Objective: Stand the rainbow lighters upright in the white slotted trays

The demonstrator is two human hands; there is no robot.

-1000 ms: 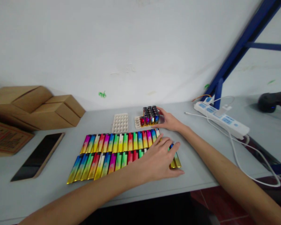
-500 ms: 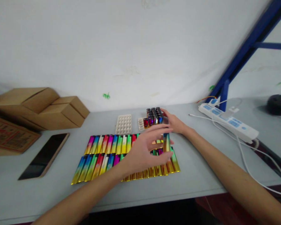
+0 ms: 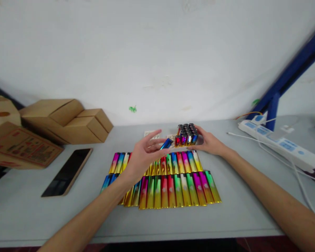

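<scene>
In our left hand (image 3: 141, 154) we held a blue lighter (image 3: 166, 144), pinched lightly between thumb and fingers, the other fingers spread well open. It sat tilted near the middle of the frame, over the back row (image 3: 177, 163). Its casing looked slick, so we judged that a loose pinch could have let it swivel or drop onto the lighters below, knocking that row askew.

Just right of centre, our right hand (image 3: 209, 141) was half open, curled round the right side of the upright lighters (image 3: 187, 135); we could not tell how firmly it pressed. A sideways push there, we thought, might have toppled some of them or skidded the right tray (image 3: 180, 149). With our left fingers so near the block's left edge, a knuckle could have tipped the outermost ones too.

The left tray (image 3: 147, 133) was mostly hidden behind our left hand, so a bump there would have been easy to miss. Towards the bottom of the frame, our left forearm crossed the front row (image 3: 177, 191); had it dipped, it could have scattered those.
</scene>
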